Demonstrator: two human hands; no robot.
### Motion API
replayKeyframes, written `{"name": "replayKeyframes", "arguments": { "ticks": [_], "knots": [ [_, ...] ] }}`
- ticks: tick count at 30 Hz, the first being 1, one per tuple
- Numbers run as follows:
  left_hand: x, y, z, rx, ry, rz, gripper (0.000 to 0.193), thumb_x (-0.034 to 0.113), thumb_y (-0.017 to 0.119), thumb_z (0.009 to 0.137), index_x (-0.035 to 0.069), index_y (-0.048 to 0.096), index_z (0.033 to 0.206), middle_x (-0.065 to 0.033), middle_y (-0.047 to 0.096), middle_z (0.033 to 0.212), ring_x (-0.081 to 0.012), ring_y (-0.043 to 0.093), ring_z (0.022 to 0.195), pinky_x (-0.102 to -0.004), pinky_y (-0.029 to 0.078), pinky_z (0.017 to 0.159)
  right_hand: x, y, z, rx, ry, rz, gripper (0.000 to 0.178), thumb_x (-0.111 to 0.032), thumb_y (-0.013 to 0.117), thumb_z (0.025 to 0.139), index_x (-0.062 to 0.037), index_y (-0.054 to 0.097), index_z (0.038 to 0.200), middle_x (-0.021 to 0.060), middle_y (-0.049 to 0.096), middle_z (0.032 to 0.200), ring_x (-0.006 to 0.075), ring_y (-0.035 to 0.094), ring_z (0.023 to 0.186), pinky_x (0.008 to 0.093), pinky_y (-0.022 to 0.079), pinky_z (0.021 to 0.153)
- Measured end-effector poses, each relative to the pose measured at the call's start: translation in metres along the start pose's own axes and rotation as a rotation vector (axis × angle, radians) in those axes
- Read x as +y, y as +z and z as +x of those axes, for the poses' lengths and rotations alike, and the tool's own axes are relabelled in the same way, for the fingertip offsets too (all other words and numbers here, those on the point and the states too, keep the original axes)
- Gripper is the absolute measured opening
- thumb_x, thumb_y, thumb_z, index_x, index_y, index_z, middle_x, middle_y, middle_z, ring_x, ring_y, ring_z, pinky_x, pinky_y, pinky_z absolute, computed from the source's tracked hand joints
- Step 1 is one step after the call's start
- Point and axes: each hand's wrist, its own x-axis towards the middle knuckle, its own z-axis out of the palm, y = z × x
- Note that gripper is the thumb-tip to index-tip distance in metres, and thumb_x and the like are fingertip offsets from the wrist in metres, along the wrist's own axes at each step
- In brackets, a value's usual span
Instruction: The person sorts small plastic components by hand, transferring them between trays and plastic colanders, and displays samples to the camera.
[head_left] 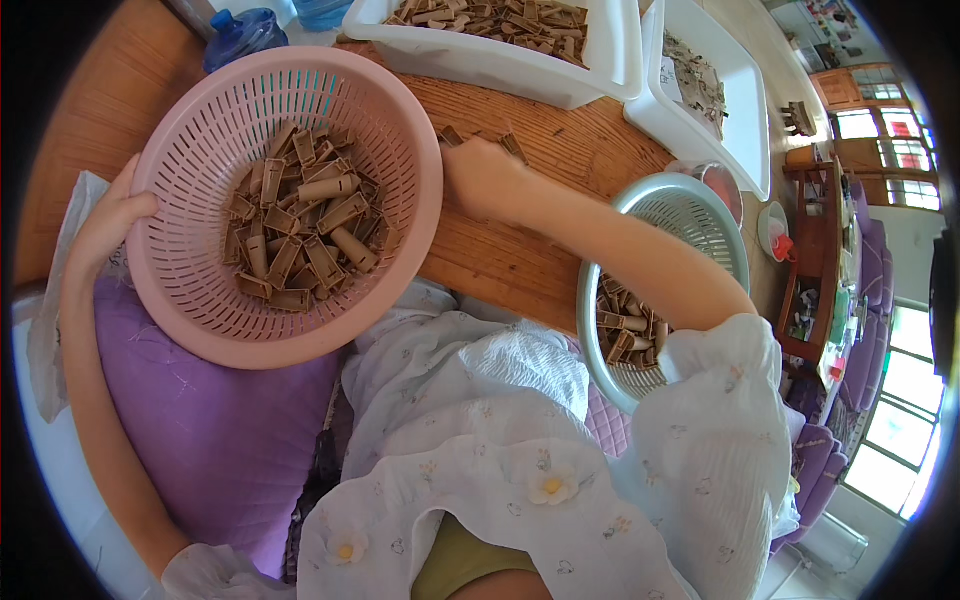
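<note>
A pink slotted basket (190,290) rests on my lap, holding several brown tube-like pieces (305,225). My left hand (110,225) grips its left rim. My right hand (485,175) lies on the wooden table (520,260) just past the basket's right rim, fingers closed over a few loose brown pieces (512,145). A pale green slotted basket (690,215) sits under my right forearm and holds more brown pieces (625,330).
Two white trays stand at the table's far side: one (600,50) filled with brown pieces, one (745,110) with dark scraps. A blue water bottle (240,35) stands at the far left. A purple cushion (210,430) lies beneath the pink basket.
</note>
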Motion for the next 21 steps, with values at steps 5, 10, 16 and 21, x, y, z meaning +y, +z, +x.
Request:
{"name": "replayKeyframes", "arguments": {
  "ticks": [5, 10, 16, 21],
  "knots": [
    [-0.004, -0.006, -0.001, -0.051, -0.002, 0.011, 0.055, 0.002, 0.044, 0.067, -0.002, 0.038, 0.121, -0.0096, 0.050, 0.111, -0.0160, 0.046, 0.103, -0.0239, 0.033, 0.092, 0.004, -0.103, -0.002, -0.033, 0.031, 0.077, 0.036, -0.024, 0.062, 0.075, -0.0066, 0.054, 0.105, 0.0194, 0.059, 0.096, 0.0226, 0.060, 0.085, 0.0358, 0.048, 0.070],
    [-0.008, -0.004, -0.002, -0.005, 0.016, -0.010, 0.054, 0.002, 0.044, 0.067, -0.002, 0.039, 0.121, -0.0086, 0.050, 0.110, -0.0151, 0.047, 0.102, -0.0237, 0.034, 0.090, -0.036, -0.118, -0.013, 0.109, -0.511, 0.633, 0.049, -0.033, 0.061, 0.073, -0.0023, 0.052, 0.110, 0.0129, 0.063, 0.092, 0.0231, 0.061, 0.080, 0.0307, 0.048, 0.071],
    [0.004, 0.002, 0.003, -0.009, 0.030, 0.025, 0.053, 0.003, 0.044, 0.066, -0.002, 0.040, 0.119, -0.0086, 0.051, 0.108, -0.0154, 0.047, 0.101, -0.0241, 0.034, 0.090, 0.009, -0.072, 0.040, 0.226, 0.007, -0.085, 0.029, -0.018, 0.059, 0.073, 0.0006, 0.056, 0.096, 0.0182, 0.061, 0.089, 0.0275, 0.060, 0.086, 0.0361, 0.048, 0.075],
    [-0.003, -0.001, -0.003, 0.002, 0.030, 0.027, 0.052, 0.003, 0.045, 0.066, -0.002, 0.042, 0.117, -0.0088, 0.052, 0.106, -0.0155, 0.047, 0.100, -0.0240, 0.034, 0.090, 0.015, -0.019, 0.055, 0.186, 0.079, -0.118, 0.024, -0.009, 0.055, 0.073, 0.0048, 0.056, 0.093, 0.0203, 0.060, 0.095, 0.0322, 0.059, 0.089, 0.0389, 0.049, 0.074]
  ]
}}
